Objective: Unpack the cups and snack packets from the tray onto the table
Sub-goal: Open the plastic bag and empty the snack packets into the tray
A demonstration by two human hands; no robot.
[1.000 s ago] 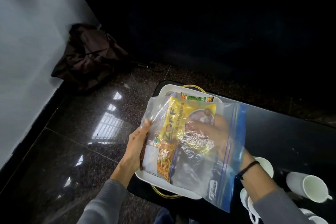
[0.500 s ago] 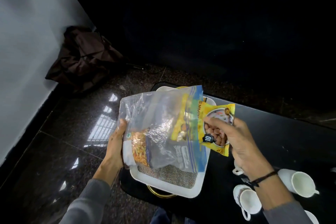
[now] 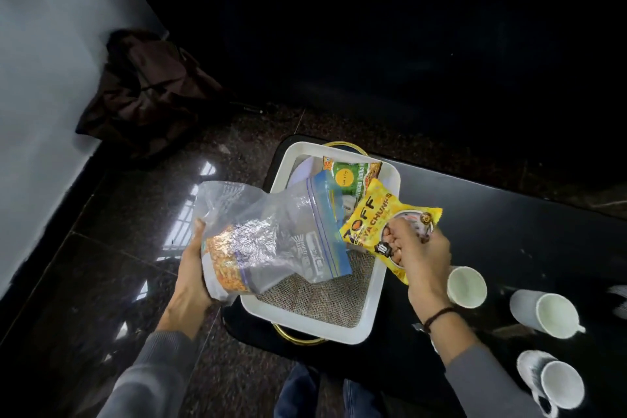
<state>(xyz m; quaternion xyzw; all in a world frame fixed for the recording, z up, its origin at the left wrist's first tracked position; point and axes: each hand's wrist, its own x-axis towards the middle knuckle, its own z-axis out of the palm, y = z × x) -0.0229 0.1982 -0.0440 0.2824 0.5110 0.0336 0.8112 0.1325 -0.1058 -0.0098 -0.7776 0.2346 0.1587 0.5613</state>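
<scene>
My left hand (image 3: 190, 282) grips a clear zip bag (image 3: 271, 234) with a blue seal, held over the left edge of the white tray (image 3: 376, 295). An orange snack packet and a silvery one show inside the bag. My right hand (image 3: 420, 258) holds a yellow soya chunks packet (image 3: 373, 214) above the tray's right rim, outside the bag. A green packet (image 3: 353, 176) lies at the far end of the tray. Three white cups (image 3: 466, 287) (image 3: 546, 314) (image 3: 556, 383) lie or stand on the black table (image 3: 509, 231) to the right.
The tray has a burlap liner (image 3: 319, 299) and gold handles (image 3: 298, 338). A dark bag (image 3: 146, 92) lies on the glossy stone floor (image 3: 101, 282) by the white wall. My knees (image 3: 325, 394) show below the table's near edge.
My right hand has pulled the yellow packet out of the zip bag and carried it to the right. My left hand has tipped the bag toward the left, which uncovered the green packet in the tray.
</scene>
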